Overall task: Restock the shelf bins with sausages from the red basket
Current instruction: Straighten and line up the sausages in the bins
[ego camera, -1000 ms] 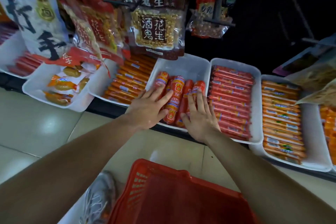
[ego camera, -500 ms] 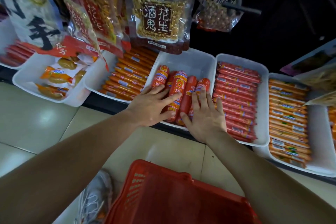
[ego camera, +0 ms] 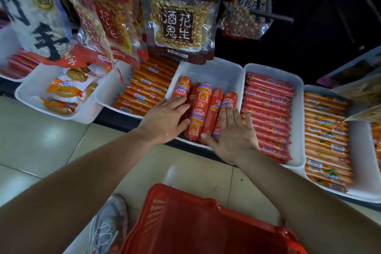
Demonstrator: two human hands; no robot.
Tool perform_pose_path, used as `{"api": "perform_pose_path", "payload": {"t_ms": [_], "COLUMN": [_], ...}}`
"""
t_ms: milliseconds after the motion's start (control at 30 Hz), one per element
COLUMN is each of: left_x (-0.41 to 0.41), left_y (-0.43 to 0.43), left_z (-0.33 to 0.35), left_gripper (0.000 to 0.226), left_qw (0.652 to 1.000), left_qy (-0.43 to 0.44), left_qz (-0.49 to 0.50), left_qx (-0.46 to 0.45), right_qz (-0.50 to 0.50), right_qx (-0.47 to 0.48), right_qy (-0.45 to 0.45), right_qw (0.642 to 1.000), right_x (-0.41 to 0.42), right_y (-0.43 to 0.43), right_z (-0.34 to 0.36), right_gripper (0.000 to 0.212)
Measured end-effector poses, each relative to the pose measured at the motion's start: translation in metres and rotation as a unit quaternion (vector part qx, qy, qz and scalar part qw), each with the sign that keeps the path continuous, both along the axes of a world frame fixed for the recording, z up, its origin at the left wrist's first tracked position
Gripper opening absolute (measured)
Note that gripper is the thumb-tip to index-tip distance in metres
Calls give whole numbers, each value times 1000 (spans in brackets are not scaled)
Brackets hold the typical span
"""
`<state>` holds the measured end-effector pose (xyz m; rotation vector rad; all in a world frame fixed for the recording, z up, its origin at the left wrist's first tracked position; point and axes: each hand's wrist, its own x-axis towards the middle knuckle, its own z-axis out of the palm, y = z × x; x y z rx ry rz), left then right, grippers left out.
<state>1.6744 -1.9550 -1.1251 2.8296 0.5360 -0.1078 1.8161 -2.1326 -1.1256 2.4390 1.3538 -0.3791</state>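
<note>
Middle white bin [ego camera: 216, 72]: shallow tray on low shelf, rear half bare. Fat red sausages [ego camera: 201, 109] with orange-yellow labels, about five, lying side by side lengthwise in bin's front half, ends toward front rim; leftmost one set further back than others. Red basket [ego camera: 185, 222]: plastic, perforated walls, on floor directly in front of middle white bin, well apart; contents not discernible.

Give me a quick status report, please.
Both hands, left hand and right hand, flat on fat sausages in middle bin. Nothing gripped. Nothing blocking.
</note>
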Motion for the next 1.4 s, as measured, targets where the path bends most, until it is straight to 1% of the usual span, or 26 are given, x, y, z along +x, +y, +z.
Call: {"api": "perform_pose_path", "payload": {"t_ms": [133, 300, 367, 400, 467, 500, 567, 633, 667, 733, 800, 867, 933, 1067, 1200, 1300, 1400], "left_x": [-3, -4, -6, -6, -7, -7, -7, -7, -7, -6, -4, -2, -1, 4, 6, 6, 5], "left_y": [4, -1, 0, 1, 5, 8, 13, 18, 21, 25, 28, 30, 31, 28, 24, 24, 27], "left_z": [-1, 0, -1, -3, -6, -7, -7, -7, -6, -4, -2, -1, 1, 4, 4, 3, 3], "left_gripper": [56, 54, 55, 55, 55, 54, 51, 46, 44, 44, 45, 46, 46, 46, 45, 41, 29], "left_qw": [1000, 1000, 1000, 999, 999, 999, 998, 998, 998, 999, 999, 1000, 1000, 1000, 999, 999, 991], "left_qy": [1, -24, -27, -30, -35, -39, -53, -62, -57, -45, -33, -26, -25, -17, -23, -35, -102], "left_qz": [-4, 8, 15, 17, 20, 22, 14, -13, -23, -20, -13, -14, -10, -22, -29, -2, 67], "left_qx": [-8, 2, -3, -3, -2, -4, 1, 21, 28, 24, 18, 8, -10, 13, 28, 4, -59], "right_qz": [21, -2, -19, -21, 0, 21, 63, 78, 77, 70, 63, 39, 14, -3, -6, 0, -18], "right_qx": [-13, 12, 46, 79, 145, 155, 119, 81, 78, 92, 119, 147, 155, 173, 150, 119, 117], "right_qy": [2, 6, 1, -4, 9, 31, 74, 83, 77, 60, 49, 68, 102, 132, 129, 96, 71], "right_qw": [1000, 1000, 999, 997, 989, 987, 988, 990, 991, 992, 990, 986, 983, 976, 980, 988, 990], "right_x": [4, -2, -4, -3, -1, 0, 1, 3, 5, 11, 19, 26, 29, 26, 28, 26, 21], "right_y": [-2, -1, 5, 12, 30, 41, 59, 67, 67, 61, 51, 40, 33, 38, 58, 74, 84], "right_z": [0, -3, 3, 6, 9, 9, 6, 1, 1, 6, 13, 18, 18, 16, 12, -1, -14], "right_gripper": [100, 102, 98, 92, 82, 81, 83, 90, 92, 89, 79, 70, 67, 69, 84, 91, 84]}}
